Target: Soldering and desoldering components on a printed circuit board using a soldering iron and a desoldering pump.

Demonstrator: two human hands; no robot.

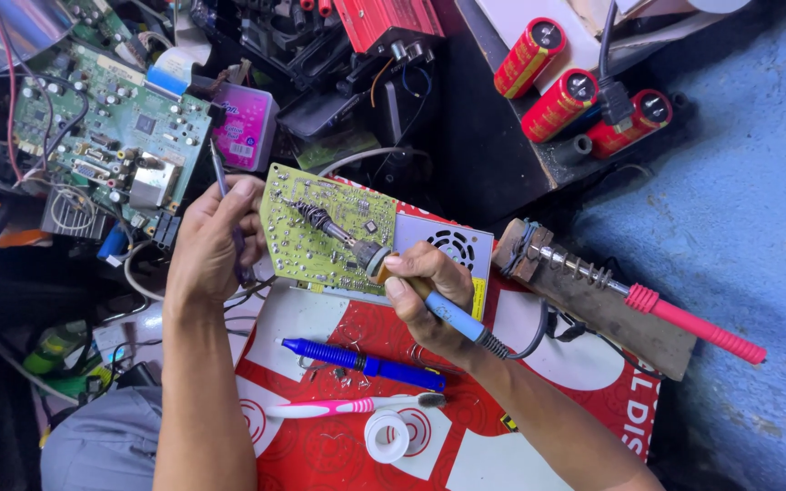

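We are in the middle of soldering work on a yellow-green circuit board (316, 227), which lies tilted at the upper edge of the red-and-white panel (320, 455) that serves as our work surface, partly resting on a grey fan-grilled metal box (448, 244). Our right hand (429, 291) is clamped around the blue handle of a soldering iron (357, 245), and its tip rests on the upper middle of the board. Our left hand (211, 245) steadies the board's left edge while its fingers are pinched on a thin purple-handled tool (220, 177); we cannot tell what kind of tool it is.

As we judge it, the step in hand is heating a joint, and the next move calls for keeping the board still and bringing the thin tool to the heated spot without letting the tip slide onto neighbouring pads.

Near the lower middle of the panel lie a blue desoldering pump (366, 364), a pink toothbrush (338, 406) and a white roll of tape (387, 435), all apart from our hands. A second iron with a pink handle (698, 327) rests on a wooden stand off the panel's right edge. Three red capacitors (575, 91) stand well away at the upper right, and a green board (111, 118) lies at the upper left.
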